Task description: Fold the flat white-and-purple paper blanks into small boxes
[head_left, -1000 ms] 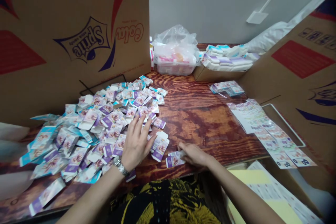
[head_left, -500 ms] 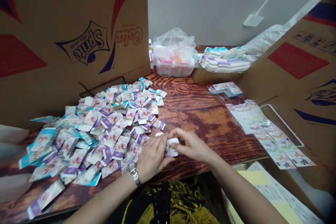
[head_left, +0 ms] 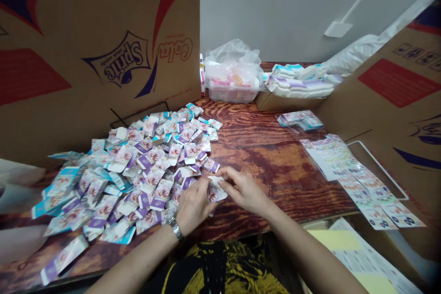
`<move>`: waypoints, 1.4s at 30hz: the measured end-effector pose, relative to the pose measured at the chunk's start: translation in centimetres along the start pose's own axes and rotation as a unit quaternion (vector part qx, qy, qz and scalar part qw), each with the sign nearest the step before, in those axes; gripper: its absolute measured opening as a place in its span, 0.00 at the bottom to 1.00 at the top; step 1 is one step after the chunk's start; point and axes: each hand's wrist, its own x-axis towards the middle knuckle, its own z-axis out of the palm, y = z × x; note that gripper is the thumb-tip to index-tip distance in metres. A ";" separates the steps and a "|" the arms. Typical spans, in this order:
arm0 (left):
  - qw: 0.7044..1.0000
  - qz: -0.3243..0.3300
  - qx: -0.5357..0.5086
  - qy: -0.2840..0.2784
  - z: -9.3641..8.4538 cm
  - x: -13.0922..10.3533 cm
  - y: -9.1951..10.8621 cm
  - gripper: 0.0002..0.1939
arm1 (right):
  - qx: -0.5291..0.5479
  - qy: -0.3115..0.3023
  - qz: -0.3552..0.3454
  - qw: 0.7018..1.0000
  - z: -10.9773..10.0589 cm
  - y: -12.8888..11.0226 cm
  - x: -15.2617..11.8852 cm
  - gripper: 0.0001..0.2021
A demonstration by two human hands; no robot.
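Small printed box (head_left: 216,191), one: near centre of the surface (head_left: 265,147), between both hands. Left hand (head_left: 195,204): fingers closed against the box's left side. Right hand (head_left: 245,190): thumb and fingers pinching its right side. Heap of similar boxes (head_left: 148,165), white, purple and blue: left. Printed carton (head_left: 69,64): far left. Bagged plastic tub (head_left: 234,95): far centre. Printed sheets (head_left: 365,188): right.

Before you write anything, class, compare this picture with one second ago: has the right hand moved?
Yes. Judged against the large carton on the left, the right hand has moved left, nearer the pile of small boxes.
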 end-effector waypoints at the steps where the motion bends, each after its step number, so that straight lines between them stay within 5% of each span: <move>1: 1.000 -0.011 -0.002 0.000 0.0 0.0 0.0 0.23 | 0.003 0.003 -0.007 1.000 0.0 0.0 0.0 0.08; 6: 0.999 0.012 -0.047 0.013 -0.1 0.3 -0.1 0.37 | 0.005 0.021 -0.008 1.000 0.2 -0.1 0.2 0.11; 12: 0.998 0.043 -0.049 0.017 -0.3 0.2 -0.4 0.32 | 0.005 -0.054 0.000 0.999 -0.2 -0.3 0.5 0.20; 21: 0.994 0.083 -0.057 -0.035 -1.2 0.3 -0.9 0.36 | 0.029 -0.101 0.023 0.994 -0.8 0.2 1.0 0.16; 27: 0.994 0.092 -0.044 -0.040 -1.4 0.3 -0.7 0.41 | 0.034 -0.071 0.038 0.996 0.0 0.5 1.0 0.14; 34: 0.988 0.064 0.141 0.013 -1.8 0.1 -0.1 0.35 | 0.057 -0.012 0.079 0.995 1.1 1.7 1.2 0.10; 38: 0.995 0.068 0.061 0.030 -1.4 -0.1 -0.5 0.29 | 0.033 0.011 0.071 0.997 1.2 1.6 1.3 0.10; 42: 0.997 -0.015 -0.052 0.050 -1.4 0.1 -0.6 0.26 | -0.003 0.110 -0.020 0.994 1.4 1.4 0.6 0.12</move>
